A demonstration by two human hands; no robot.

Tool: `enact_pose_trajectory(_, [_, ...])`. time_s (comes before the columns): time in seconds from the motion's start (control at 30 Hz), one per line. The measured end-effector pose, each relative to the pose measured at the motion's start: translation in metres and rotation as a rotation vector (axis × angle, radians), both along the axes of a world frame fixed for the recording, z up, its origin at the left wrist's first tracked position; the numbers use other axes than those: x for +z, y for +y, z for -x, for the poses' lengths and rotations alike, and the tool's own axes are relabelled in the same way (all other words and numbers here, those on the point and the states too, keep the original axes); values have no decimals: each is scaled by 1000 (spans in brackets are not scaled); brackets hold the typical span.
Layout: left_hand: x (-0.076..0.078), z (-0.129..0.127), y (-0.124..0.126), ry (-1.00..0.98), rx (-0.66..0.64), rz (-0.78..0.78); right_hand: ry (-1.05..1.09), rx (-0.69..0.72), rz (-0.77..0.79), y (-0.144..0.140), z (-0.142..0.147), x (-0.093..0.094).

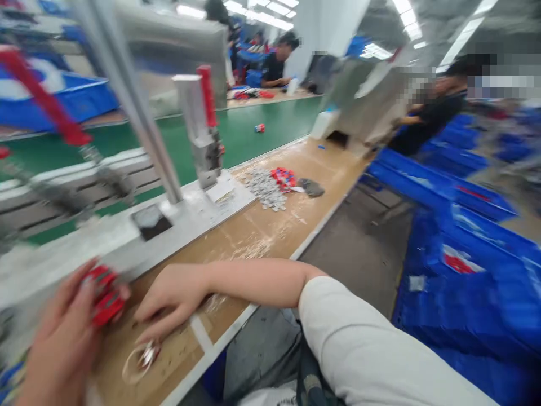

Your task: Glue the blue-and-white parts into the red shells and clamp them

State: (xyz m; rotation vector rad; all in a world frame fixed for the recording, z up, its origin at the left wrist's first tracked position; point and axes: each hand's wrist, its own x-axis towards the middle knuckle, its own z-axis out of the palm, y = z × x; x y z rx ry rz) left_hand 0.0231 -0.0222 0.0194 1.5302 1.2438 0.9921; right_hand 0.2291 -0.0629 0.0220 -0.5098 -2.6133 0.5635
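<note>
At the lower left, my left hand [63, 332] is closed around a bundle of red plastic parts [107, 299] with grey bits between them; blur hides their exact kind. My right hand [181, 290] reaches across the wooden bench, palm down, with thumb and fingers apart and nothing visible between them. Just below its fingertips lies a small shiny piece [149, 355], beside a pale loop like a rubber band [131, 366]. Whether a fingertip touches the shiny piece, I cannot tell.
On the bench [228, 237] lie a pile of grey parts [266, 189] and a pile of red parts [284, 178]. Toggle clamps with red handles [207, 96] and a metal post [139, 113] stand behind. Beyond runs a green conveyor [287, 118]. Blue bins [456, 299] fill the right; co-workers sit farther off.
</note>
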Motion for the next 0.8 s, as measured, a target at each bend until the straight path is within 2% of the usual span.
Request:
enact_pose_trajectory(0.07, [1, -1, -14, -66, -13, 11, 34, -25, 29, -1, 3, -9])
enact_pose_trajectory(0.2, [-13, 6, -9, 107, -130, -183, 80, -18, 77, 10, 7, -29])
enact_pose_trajectory(0.3, [-22, 12, -5, 176, -160, -305, 105, 17, 74, 10, 9, -31])
enact_pose_trajectory(0.4, [-23, 12, -9, 163, -182, -308, 88, 19, 41, 2, 11, -27])
enact_pose_trajectory(0.53, [-19, 10, -10, 49, -171, -182, 24, 19, -2, -2, 14, -25])
enact_pose_trajectory(0.7, [-17, 8, -6, -265, -165, 177, -10, 69, -49, -3, 17, -24])
enact_pose_trajectory(0.8, [-17, 8, -4, -327, -173, 290, -26, 106, -81, -5, 19, -25])
